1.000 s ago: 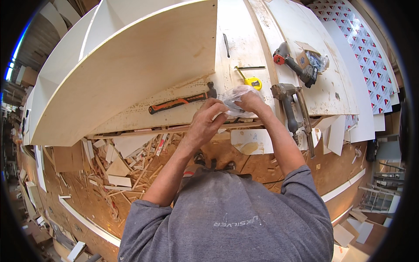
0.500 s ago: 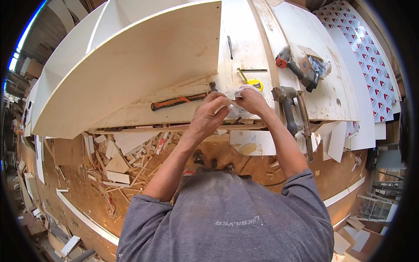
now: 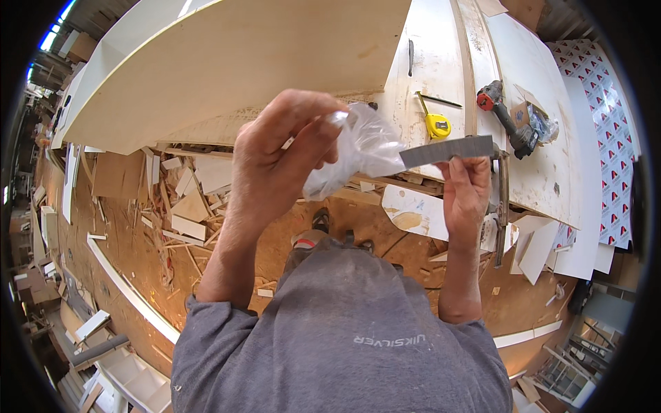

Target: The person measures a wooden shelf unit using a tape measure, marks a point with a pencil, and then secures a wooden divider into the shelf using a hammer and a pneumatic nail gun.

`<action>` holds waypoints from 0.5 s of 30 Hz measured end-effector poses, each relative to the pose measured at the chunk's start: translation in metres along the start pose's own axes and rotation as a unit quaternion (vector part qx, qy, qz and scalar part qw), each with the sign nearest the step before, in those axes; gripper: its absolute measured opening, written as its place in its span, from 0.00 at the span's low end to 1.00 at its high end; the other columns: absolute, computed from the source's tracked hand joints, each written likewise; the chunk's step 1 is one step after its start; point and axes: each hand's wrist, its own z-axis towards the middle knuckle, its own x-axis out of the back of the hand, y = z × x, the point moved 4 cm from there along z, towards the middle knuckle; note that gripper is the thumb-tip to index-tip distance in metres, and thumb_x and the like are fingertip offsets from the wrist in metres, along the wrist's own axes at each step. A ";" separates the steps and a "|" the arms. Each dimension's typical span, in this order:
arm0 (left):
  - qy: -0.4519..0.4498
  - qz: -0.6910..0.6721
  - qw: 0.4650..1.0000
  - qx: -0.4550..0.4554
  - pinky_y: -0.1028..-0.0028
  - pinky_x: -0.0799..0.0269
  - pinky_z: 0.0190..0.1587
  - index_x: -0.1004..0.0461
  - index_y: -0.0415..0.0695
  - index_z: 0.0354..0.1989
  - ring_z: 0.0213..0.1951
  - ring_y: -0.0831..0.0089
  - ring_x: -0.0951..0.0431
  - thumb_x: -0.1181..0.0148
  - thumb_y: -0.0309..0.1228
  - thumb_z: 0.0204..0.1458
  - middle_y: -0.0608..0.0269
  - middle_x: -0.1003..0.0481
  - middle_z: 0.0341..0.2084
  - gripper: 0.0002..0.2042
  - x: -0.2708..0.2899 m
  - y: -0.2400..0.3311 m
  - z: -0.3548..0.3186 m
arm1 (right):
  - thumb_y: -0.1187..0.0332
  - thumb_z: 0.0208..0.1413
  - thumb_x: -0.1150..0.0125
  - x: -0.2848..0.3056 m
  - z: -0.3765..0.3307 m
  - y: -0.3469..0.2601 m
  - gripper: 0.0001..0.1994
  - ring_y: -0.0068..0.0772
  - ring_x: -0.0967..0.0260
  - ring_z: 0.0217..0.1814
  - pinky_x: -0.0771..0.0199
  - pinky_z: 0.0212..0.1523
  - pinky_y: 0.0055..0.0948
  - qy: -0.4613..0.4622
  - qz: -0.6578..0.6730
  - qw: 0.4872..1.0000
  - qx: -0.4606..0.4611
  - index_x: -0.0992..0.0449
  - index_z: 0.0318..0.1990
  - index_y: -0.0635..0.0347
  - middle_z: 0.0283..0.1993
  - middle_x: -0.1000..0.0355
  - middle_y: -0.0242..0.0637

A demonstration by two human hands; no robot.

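A crinkled clear plastic bag (image 3: 375,141) hangs from my left hand (image 3: 279,148), its edge pinched between thumb and fingers. Raised beside it, my right hand (image 3: 466,199) grips a grey strip of collated nails (image 3: 447,149) between thumb and fingertips. The strip's left end is close to the bag. Behind my right hand, a nail gun (image 3: 502,206) lies at the bench edge, mostly hidden. A yellow tape measure (image 3: 438,126) rests on the bench, its blade a little pulled out.
A large curved white cabinet piece (image 3: 261,62) stands at the left of the bench. A cordless power tool (image 3: 507,122) lies at the right beside a small open box (image 3: 527,113). Wood offcuts (image 3: 195,206) litter the floor, and patterned sheets (image 3: 602,138) lean at far right.
Both hands have risen from the bench toward me and moved apart. The nail strip now shows outside the bag, in my right hand. The view has shifted left.
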 end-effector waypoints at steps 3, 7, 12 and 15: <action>-0.022 0.004 0.997 0.072 0.77 0.28 0.32 0.25 0.42 0.41 0.29 0.81 0.25 0.45 0.22 0.58 0.66 0.25 0.25 0.05 0.013 -0.013 -0.031 | 0.76 0.63 0.50 -0.008 -0.032 0.024 0.05 0.26 0.30 0.50 0.27 0.55 0.33 0.042 0.133 0.989 -0.046 0.34 0.44 0.57 0.45 0.29 0.34; -0.053 0.106 0.981 0.151 0.78 0.31 0.36 0.27 0.40 0.41 0.35 0.80 0.26 0.47 0.22 0.60 0.66 0.26 0.30 0.05 0.016 -0.059 -0.069 | 0.75 0.63 0.51 -0.009 -0.066 0.064 0.10 0.29 0.27 0.45 0.25 0.52 0.35 0.016 0.126 0.975 -0.180 0.34 0.50 0.57 0.46 0.29 0.37; -0.086 0.112 0.960 0.244 0.80 0.33 0.39 0.27 0.40 0.42 0.37 0.82 0.28 0.46 0.25 0.60 0.66 0.26 0.31 0.05 0.013 -0.118 -0.099 | 0.76 0.60 0.52 -0.035 -0.094 0.113 0.18 0.30 0.24 0.37 0.23 0.39 0.29 -0.120 -0.037 0.924 -0.361 0.38 0.57 0.60 0.42 0.29 0.40; -0.081 0.095 0.948 0.294 0.78 0.31 0.41 0.28 0.38 0.44 0.38 0.79 0.26 0.47 0.27 0.61 0.64 0.25 0.32 0.07 0.012 -0.167 -0.116 | 0.77 0.58 0.55 -0.034 -0.114 0.163 0.19 0.30 0.24 0.33 0.23 0.32 0.27 -0.140 -0.092 0.888 -0.427 0.37 0.58 0.61 0.40 0.30 0.42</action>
